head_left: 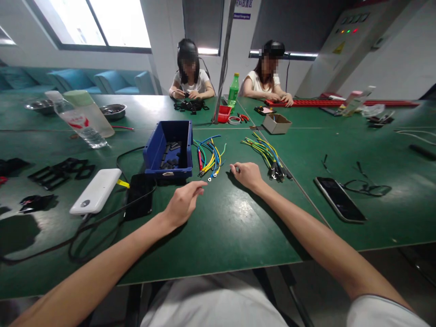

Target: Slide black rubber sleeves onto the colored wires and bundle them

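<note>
Green tabletop (221, 236): carries all of it, two hands facing each other near the loose wires.
Left hand (182, 204): loosely curled, just beside the blue bin (160, 173); nothing visible in it, inner fingers hidden, so can't tell if the grip holds anything.
Right hand (248, 175): grip narrow, thumb near bent fingers, between the two bundles; contents can't tell.
Left wire bundle (213, 161): right of bin, fanned out, red pen-like item (200, 159) among the wires. Risk: tangling, pulling one drags several, since strands cross.
Ring terminal (210, 179): pokes out near left fingertips. Risk: snagged or nudged by a careless sweep.
Right wire bundle (269, 156): beyond right hand. Risk: the two bundles get mixed if pushed together, colours look alike.
Black pieces (172, 154): loose in bin. Risk: small and dark, easy to grab too many or spill if bin tips.
Black cable (117, 211): runs past power bank (98, 190) and over dark phone (139, 195). Risk: left forearm catches it, shifting both.
</note>
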Available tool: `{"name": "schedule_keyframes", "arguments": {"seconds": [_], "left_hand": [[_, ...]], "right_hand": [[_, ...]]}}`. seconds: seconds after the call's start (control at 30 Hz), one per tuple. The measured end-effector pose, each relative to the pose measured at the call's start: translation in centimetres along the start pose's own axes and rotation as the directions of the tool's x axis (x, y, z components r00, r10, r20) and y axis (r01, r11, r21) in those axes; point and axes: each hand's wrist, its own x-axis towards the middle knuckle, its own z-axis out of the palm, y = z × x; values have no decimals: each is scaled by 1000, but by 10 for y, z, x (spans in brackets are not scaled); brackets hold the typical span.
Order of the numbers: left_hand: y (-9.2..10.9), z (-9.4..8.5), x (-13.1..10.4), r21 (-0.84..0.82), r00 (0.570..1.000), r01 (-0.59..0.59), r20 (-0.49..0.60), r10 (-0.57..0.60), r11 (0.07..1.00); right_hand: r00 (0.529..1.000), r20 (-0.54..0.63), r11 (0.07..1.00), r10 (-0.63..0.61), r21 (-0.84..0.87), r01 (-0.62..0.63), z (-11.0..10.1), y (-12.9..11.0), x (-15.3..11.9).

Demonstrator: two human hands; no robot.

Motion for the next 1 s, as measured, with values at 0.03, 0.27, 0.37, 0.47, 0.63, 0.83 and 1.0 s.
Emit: {"name": "schedule_keyframes", "arguments": {"seconds": [0.03,0.27,0.37,0.47,0.63,0.83,1.0], "left_hand": [[2,5,-1,-19,994,39,98,-37,999],[6,3,-9,50,912,130,387,-139,990],[4,1,-13,23,910,98,402,-100,995],[2,2,-14,-54,915,77,401,-48,996],[-1,3,-13,-172,948,66,319,-8,983],[-10,6,-16,-164,946,50,324,6,985],[-11,2,-14,-104,939,5,342,31,995]], "right_hand": [[1000,13,1000,-3,1,3,-1,-1,0],[991,123,998,58,-4,-58,-8,-8,4],[990,128,998,55,-16,-54,-10,-20,4],[988,154,1000,0,12,-2,-11,-40,4],[977,213,1000,18,11,-21,-10,-75,12],[962,239,991,134,-44,-127,-10,-89,22],[945,246,976,215,-73,-204,-14,-90,26]]}}
